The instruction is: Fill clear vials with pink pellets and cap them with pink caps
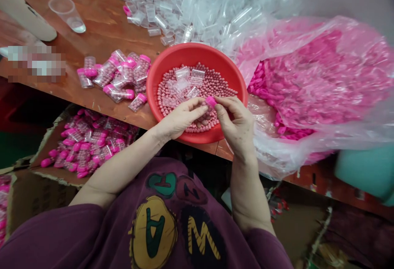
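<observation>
Above the near side of a red plastic bowl, my two hands meet at a small clear container with a pink cap. My left hand is closed around the container's body, which its fingers partly hide. With thumb and forefinger, my right hand pinches the cap. Whether the cap is fully seated I cannot tell. Pink round beads fill the bowl's bottom, and several uncapped clear containers lie on top of them.
Left of the bowl lie capped, bead-filled containers; more fill a cardboard box below the table edge. Clear empty containers are heaped behind. A plastic bag of pink caps spreads at right. A clear cup lies at upper left.
</observation>
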`<state>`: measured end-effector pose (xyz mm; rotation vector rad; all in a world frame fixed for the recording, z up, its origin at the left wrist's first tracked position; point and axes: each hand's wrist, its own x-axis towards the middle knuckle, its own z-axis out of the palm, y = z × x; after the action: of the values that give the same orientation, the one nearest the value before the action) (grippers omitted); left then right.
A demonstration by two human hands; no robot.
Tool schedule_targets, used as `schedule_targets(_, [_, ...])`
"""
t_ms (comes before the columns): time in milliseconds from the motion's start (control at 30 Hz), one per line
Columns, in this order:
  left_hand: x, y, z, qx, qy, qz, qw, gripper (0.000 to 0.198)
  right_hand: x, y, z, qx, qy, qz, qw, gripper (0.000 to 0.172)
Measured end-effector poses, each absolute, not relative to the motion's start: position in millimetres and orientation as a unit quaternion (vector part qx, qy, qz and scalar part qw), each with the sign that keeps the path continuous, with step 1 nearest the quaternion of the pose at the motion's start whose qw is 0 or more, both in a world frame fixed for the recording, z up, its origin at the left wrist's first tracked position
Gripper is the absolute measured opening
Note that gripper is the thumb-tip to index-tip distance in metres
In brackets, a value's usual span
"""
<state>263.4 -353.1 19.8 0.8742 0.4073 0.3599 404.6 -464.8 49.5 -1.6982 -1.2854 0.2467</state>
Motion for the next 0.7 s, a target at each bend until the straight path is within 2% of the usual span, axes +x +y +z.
schedule_targets(167, [263.4,-355.6,23.0,0.425,0.218,0.173,0.861,0.017,396.6,-462.7,46.2,-0.707,-0.515,0.072,0.479,0.019])
schedule_targets(367, [263.0,-356.9,28.9,0.455,0.213,0.178,0.846,0.016,407.2,-464.1,36.0,-0.68,-0.535,0.122,0.486,0.016])
schedule_targets(533, [264.7,-361.2,24.4,0.523,0.239,0.219,0.788,0.008,406.2,-466.4,27.9,-0.676,-0.532,0.12,0.495,0.016])
schedule_targets(700, [265.5,-361.1,24.4,0.505,0.254,0.209,0.798,0.007,409.7,-472.8,27.7,-0.659,-0.562,0.165,0.471,0.027])
